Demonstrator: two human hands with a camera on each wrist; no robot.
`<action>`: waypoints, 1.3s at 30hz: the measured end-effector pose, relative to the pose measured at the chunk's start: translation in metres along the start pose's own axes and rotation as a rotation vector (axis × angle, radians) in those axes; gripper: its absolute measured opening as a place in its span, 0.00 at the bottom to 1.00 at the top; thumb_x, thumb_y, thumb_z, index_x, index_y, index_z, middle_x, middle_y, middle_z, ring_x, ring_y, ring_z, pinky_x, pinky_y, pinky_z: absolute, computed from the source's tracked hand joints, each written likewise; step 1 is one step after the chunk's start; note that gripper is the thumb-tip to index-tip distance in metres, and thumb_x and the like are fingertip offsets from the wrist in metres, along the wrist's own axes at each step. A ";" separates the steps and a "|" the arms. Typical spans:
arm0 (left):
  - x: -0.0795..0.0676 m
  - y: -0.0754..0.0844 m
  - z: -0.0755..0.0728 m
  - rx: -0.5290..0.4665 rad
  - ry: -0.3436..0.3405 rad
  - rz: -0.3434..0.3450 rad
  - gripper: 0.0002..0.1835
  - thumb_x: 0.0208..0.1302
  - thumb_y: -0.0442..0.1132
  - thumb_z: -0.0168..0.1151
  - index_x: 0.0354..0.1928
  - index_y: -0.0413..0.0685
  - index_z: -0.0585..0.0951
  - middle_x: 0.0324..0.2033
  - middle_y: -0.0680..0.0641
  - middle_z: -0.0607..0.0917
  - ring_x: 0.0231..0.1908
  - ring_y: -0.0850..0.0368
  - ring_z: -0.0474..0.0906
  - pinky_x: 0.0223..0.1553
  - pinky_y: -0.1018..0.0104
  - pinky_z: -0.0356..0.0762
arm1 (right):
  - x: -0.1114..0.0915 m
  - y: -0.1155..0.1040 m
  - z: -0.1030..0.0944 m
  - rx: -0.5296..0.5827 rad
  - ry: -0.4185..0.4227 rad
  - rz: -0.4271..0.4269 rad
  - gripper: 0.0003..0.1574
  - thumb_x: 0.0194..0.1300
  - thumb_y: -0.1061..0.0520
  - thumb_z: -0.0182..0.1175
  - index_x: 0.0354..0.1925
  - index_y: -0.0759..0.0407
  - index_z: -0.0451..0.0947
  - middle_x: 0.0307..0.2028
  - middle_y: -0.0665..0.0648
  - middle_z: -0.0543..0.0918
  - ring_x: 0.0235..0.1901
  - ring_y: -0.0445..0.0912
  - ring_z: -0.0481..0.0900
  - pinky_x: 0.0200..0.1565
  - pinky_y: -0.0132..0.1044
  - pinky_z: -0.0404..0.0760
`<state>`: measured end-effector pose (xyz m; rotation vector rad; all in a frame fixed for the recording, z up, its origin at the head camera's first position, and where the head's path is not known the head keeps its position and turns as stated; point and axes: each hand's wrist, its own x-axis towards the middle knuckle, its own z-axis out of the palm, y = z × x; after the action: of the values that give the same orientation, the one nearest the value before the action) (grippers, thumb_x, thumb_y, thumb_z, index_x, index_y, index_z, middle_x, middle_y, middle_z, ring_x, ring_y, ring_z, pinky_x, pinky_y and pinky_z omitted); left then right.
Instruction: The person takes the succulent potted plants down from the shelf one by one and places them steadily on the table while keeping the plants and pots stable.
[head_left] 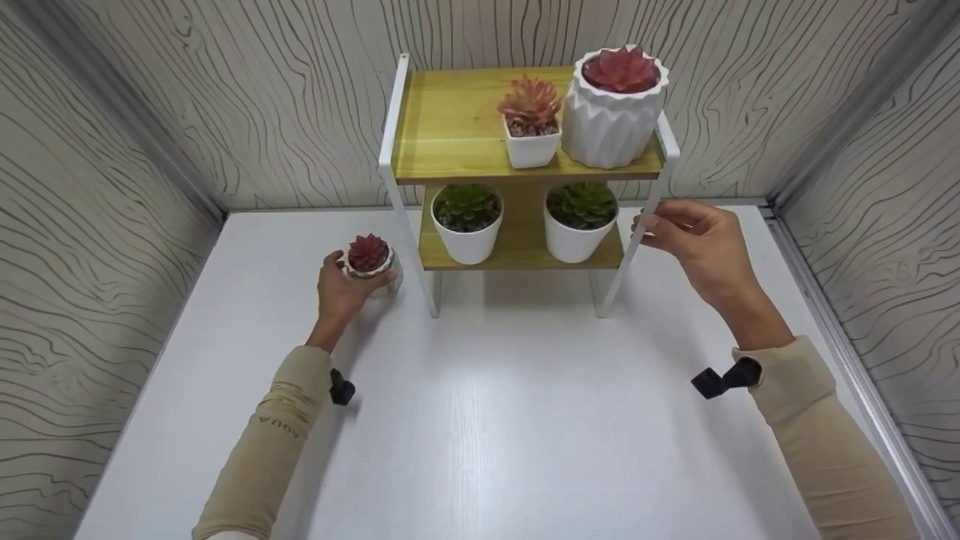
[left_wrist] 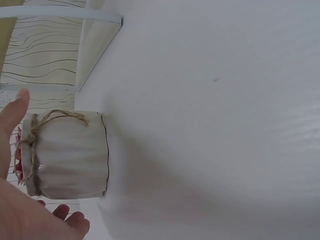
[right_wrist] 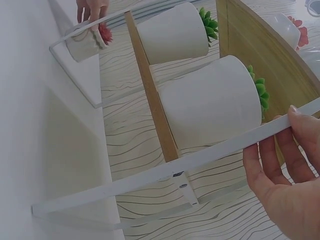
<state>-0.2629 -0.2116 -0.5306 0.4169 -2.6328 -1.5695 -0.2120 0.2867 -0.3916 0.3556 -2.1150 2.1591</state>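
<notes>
On the left of the table, my left hand is spread around a small whitish pot with a red succulent and twine tied below its rim. Thumb and fingers stand on opposite sides of the pot, with gaps showing in the left wrist view. The pot's base is at the white tabletop. My right hand grips the white right front leg of a two-tier plant stand, thumb on one side and fingers behind it.
On the stand's upper board are a small square pot with a pinkish succulent and a large ribbed white pot with a red one. Two white pots with green succulents occupy the lower board. Wood-grain panels enclose the table.
</notes>
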 end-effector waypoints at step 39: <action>-0.048 0.025 -0.024 0.012 -0.040 0.053 0.51 0.60 0.54 0.78 0.79 0.42 0.62 0.74 0.35 0.68 0.74 0.40 0.65 0.72 0.44 0.73 | 0.000 0.001 0.000 0.033 0.006 0.005 0.15 0.69 0.65 0.69 0.52 0.71 0.85 0.44 0.54 0.91 0.48 0.45 0.91 0.54 0.36 0.89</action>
<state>-0.2176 -0.2089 -0.4923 0.3171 -2.6608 -1.5640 -0.2120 0.2868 -0.3928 0.3459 -2.0822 2.1970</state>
